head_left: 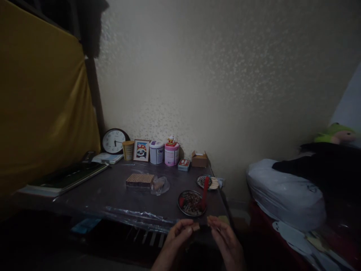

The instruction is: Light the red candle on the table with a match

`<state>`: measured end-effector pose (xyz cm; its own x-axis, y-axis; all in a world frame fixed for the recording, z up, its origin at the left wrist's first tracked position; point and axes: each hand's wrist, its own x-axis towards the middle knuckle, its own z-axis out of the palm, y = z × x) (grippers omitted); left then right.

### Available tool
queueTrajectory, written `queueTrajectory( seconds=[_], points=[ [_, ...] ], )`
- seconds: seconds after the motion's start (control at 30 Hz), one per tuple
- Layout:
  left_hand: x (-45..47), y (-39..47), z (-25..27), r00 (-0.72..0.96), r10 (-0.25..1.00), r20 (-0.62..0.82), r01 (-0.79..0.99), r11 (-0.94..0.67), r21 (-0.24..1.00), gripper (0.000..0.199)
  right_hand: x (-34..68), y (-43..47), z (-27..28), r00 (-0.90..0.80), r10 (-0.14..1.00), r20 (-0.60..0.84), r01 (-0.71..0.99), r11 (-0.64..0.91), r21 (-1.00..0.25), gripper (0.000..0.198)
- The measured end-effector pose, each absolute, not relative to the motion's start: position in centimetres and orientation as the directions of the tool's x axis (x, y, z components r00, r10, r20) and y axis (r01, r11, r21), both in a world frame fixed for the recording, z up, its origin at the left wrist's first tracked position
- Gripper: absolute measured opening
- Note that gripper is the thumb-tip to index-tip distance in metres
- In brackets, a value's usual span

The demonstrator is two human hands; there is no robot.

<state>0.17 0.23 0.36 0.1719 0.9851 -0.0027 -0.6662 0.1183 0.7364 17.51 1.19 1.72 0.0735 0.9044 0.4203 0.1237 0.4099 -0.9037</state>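
At the front edge of the table, my left hand (pixel 179 235) pinches a small flat brown piece (pixel 196 227) between thumb and fingers. Close by on the right is my right hand (pixel 224 237), its fingertips drawn together; whatever they hold, if anything, is too small and dark to name. Just beyond both hands lies a round metal dish (pixel 182 212) of dark and pale grains. A red spoon (pixel 206 188) rests in it, handle up, with a red lump (pixel 182 201) at the left side.
A smaller dish (pixel 201 182) of grains and a bundle of pale sticks (pixel 214 183) lie behind. Left stand a striped brown block (pixel 140 180) and a clear plastic bag (pixel 160 186). Tins (pixel 172 155), a picture frame (pixel 141 150), a clock (pixel 115 141) and a cardboard box (pixel 199 160) line the wall.
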Motion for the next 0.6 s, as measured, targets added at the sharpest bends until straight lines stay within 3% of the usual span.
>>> queueTrajectory(
  seconds=[0.13, 0.3, 0.6],
  points=[
    [0.2, -0.5, 1.6, 0.206, 0.978, -0.016, -0.724, 0.163, 0.67, 0.023, 17.4, 1.2, 2.0, 0.074, 0.918, 0.391, 0.107, 0.382, -0.918, 0.025],
    [0.2, -0.7, 2.1, 0.227, 0.974, 0.01, -0.727, 0.162, 0.668, 0.024, 17.3, 1.4, 1.9, 0.097, 0.95, 0.296, 0.061, 0.291, -0.955, 0.031],
    [0.3, -0.5, 1.6, 0.229, 0.973, 0.011, -0.699, 0.156, 0.698, 0.031, 17.6, 1.6, 1.6, 0.159, 0.907, 0.39, 0.267, 0.341, -0.902, 0.029]
  ],
)
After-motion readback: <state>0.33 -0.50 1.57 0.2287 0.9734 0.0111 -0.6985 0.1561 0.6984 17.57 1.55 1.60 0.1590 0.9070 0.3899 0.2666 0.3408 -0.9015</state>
